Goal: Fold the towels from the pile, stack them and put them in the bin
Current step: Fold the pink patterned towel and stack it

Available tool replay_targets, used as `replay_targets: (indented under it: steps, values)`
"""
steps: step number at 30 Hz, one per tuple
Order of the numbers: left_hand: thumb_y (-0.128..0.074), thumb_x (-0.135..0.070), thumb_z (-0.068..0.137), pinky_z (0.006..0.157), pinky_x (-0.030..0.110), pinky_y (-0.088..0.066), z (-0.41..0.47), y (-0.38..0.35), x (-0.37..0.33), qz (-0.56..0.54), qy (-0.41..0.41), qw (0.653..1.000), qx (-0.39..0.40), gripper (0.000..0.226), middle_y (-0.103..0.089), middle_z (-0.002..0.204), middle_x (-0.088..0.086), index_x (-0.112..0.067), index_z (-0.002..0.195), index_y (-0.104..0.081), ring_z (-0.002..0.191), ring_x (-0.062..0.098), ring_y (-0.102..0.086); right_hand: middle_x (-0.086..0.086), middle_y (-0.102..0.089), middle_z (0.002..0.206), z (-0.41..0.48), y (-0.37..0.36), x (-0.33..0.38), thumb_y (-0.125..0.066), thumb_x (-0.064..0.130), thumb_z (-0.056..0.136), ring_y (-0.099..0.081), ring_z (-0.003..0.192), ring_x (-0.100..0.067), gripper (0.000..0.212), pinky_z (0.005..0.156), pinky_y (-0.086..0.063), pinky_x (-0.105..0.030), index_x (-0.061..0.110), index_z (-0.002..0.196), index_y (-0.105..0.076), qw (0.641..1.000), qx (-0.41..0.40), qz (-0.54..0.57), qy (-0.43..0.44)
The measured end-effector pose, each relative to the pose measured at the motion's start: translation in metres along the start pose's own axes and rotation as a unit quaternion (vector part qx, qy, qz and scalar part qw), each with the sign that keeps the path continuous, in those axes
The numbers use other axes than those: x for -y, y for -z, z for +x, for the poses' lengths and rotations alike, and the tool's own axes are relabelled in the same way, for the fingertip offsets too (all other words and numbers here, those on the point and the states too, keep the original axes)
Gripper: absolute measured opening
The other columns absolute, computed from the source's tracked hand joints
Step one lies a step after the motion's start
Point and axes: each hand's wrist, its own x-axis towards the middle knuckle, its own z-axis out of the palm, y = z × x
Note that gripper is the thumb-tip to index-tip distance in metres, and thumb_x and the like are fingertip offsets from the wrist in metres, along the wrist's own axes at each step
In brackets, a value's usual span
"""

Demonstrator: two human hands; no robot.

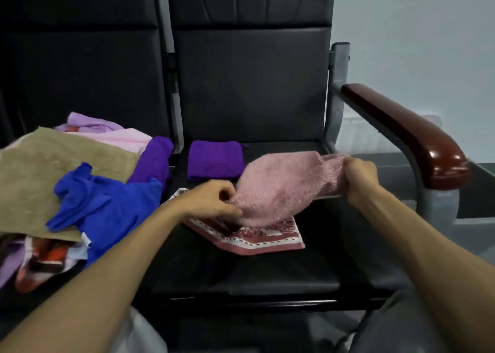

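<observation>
A fluffy pink towel (284, 186) is stretched between my two hands above the black seat (267, 269). My left hand (214, 200) pinches its near left edge. My right hand (359, 176) grips its far right corner. Under it lies a red-and-white patterned towel (257, 238), folded flat on the seat. A folded purple towel (214, 161) sits behind it. The pile on the left seat holds a blue towel (107, 205), a tan towel (53, 165), a purple one (155, 159) and pale pink and lilac ones (107, 130). No bin is in view.
Black seat backs (249, 79) rise behind the towels. A dark red armrest (415, 135) on a grey metal frame bounds the seat on the right. A checked orange cloth (45, 261) lies at the pile's near edge.
</observation>
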Motion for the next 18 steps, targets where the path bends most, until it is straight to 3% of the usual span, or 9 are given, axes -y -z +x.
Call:
replay_targets:
  steps: [1,3,7,12,15,18]
  values:
    - [-0.073,-0.039,0.081,0.069,0.026,-0.044,-0.001,-0.002,-0.002,0.003,0.0,0.998,0.064,0.017,-0.063,0.073,-0.01,-0.028,0.073,-0.064,0.069,0.006,-0.056,-0.006,-0.066,0.087,-0.003,-0.001,-0.001,-0.051,0.0,0.09,-0.061,0.072,-0.016,0.028,0.066,-0.053,-0.029,0.005,0.114,-0.065,1.0,0.013,-0.017,0.0]
    - [-0.058,-0.051,0.089,0.069,0.026,-0.044,0.0,-0.008,-0.005,0.029,0.011,0.994,0.107,0.034,-0.063,0.064,-0.012,-0.028,0.065,-0.067,0.065,0.006,-0.054,-0.008,-0.065,0.081,-0.007,-0.001,-0.001,-0.063,0.009,0.09,-0.061,0.068,-0.019,0.017,0.064,-0.053,-0.034,0.005,0.105,-0.065,0.997,0.051,-0.055,-0.025]
    - [-0.05,-0.036,0.098,0.059,0.019,-0.043,0.011,-0.019,-0.008,0.036,0.038,0.998,0.045,0.037,-0.064,0.063,-0.012,-0.022,0.068,-0.066,0.06,0.007,-0.054,-0.01,-0.063,0.072,-0.01,-0.002,-0.003,-0.069,0.008,0.086,-0.059,0.06,-0.021,0.007,0.055,-0.053,-0.032,0.001,0.087,-0.067,0.972,0.111,-0.207,-0.024]
    - [-0.044,-0.029,0.1,0.067,0.027,-0.046,0.034,-0.036,-0.008,0.024,0.139,0.987,-0.082,0.026,-0.067,0.087,0.002,-0.013,0.1,-0.065,0.07,0.016,-0.06,-0.013,-0.065,0.084,-0.001,0.001,-0.013,-0.058,0.004,0.092,-0.06,0.065,-0.021,0.012,0.065,-0.054,-0.035,0.004,0.099,-0.068,0.946,0.127,-0.298,0.015]
    - [-0.053,-0.031,0.096,0.075,0.028,-0.043,0.042,-0.046,-0.004,-0.017,0.188,0.976,-0.108,0.027,-0.068,0.1,0.006,-0.008,0.1,-0.067,0.092,0.023,-0.063,-0.014,-0.067,0.088,0.003,0.004,-0.014,-0.056,0.003,0.091,-0.061,0.069,-0.024,0.015,0.073,-0.056,-0.041,0.005,0.098,-0.069,0.938,0.124,-0.322,0.031]
    - [-0.067,-0.019,0.086,0.072,0.028,-0.045,0.048,-0.052,0.001,-0.061,0.212,0.971,-0.094,0.018,-0.07,0.098,0.007,-0.005,0.098,-0.069,0.088,0.019,-0.064,-0.01,-0.065,0.079,0.003,0.006,-0.013,-0.056,0.005,0.09,-0.06,0.067,-0.021,0.015,0.069,-0.054,-0.037,0.004,0.096,-0.07,0.938,0.112,-0.325,0.049]
